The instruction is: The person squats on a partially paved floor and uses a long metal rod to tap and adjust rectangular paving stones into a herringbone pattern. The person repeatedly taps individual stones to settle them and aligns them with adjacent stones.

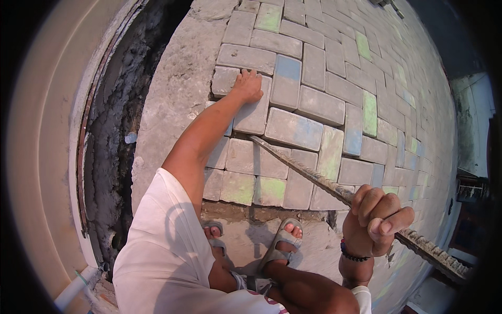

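Note:
My left hand (250, 86) reaches out to a grey paving block (253, 116) near the left edge of the paving, its fingers bent over the block's far end. My fingertips are partly hidden in the joint there. In my right hand (379, 215), closed in a fist, is a long ribbed steel bar (308, 172). The bar slants from lower right to upper left. Its tip lies at the joint by the near end of that same block. A dark beaded bracelet (355, 256) is on my right wrist.
Grey pavers (321, 107), some with green or blue patches, spread ahead and right. A rough concrete strip (180, 68) borders them, then a dark trench (117, 120) beside a beige wall (42, 141). My sandalled feet (285, 240) stand at the paving's near edge.

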Motion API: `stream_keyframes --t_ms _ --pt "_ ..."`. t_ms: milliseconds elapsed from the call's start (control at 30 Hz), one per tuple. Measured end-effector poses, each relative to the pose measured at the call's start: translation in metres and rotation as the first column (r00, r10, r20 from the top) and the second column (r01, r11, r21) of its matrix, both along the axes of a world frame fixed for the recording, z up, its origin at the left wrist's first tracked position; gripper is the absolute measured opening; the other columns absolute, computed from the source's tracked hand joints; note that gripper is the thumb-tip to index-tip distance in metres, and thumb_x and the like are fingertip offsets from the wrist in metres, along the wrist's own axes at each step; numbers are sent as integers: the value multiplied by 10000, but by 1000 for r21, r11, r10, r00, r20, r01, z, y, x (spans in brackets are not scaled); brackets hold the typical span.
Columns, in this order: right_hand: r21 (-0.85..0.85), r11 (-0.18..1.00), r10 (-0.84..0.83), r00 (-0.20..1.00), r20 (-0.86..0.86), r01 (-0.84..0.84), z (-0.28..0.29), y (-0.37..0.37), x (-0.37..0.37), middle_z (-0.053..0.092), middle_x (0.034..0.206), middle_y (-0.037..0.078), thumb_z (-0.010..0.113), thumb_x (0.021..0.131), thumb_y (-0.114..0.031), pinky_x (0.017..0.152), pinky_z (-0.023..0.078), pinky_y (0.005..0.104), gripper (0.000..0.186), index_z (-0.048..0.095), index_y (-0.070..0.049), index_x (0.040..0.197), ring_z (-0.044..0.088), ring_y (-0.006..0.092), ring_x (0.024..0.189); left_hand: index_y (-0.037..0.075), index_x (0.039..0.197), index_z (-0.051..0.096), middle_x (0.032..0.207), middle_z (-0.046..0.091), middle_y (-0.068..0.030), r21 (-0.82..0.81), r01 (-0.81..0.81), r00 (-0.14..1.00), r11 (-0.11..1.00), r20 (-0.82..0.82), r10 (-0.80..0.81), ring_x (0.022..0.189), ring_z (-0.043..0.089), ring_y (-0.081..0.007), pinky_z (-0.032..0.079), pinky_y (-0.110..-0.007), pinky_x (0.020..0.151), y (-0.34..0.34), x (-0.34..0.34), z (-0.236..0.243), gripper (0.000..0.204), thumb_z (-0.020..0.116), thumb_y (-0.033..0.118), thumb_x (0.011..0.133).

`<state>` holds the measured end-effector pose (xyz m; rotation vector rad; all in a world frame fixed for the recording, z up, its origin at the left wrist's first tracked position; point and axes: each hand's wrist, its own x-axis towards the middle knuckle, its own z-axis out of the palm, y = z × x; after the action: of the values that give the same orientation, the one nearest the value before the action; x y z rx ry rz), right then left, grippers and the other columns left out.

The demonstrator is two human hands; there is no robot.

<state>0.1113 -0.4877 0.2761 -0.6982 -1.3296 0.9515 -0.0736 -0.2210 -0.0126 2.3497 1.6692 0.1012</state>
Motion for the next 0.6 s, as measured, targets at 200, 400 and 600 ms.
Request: stream_keyframes --t_ms 200,400,600 --pt "-1 997 -71 997 1 71 -7 -16 6 376 605 -49 566 843 -121 576 337 273 139 459 -183 781 351 88 533 1 1187 534 1254 487 -180 -31 93 993 995 -70 -95 1185 441 -331 365 -488 969 8 -3 9 498 578 288 782" --pt "16 995 -94 989 -117 97 -11 -13 12 391 628 -27 590 816 -24 528 317 280 180 477 -163 799 366 122 533 7 1137 569 1167 554 -170 -91 72 989 993 -121 -83 1154 474 -329 370 -472 950 33 4 23 499 557 341 766" --pt "-47 992 -120 981 -153 114 1 13 17 384 629 -15 527 812 7 521 310 270 173 493 -160 836 353 115 518 36 1138 589 1205 538 -146 -12 77 993 997 -89 -78 1140 470 -322 352 -459 962 23 -1 24 520 565 360 732"
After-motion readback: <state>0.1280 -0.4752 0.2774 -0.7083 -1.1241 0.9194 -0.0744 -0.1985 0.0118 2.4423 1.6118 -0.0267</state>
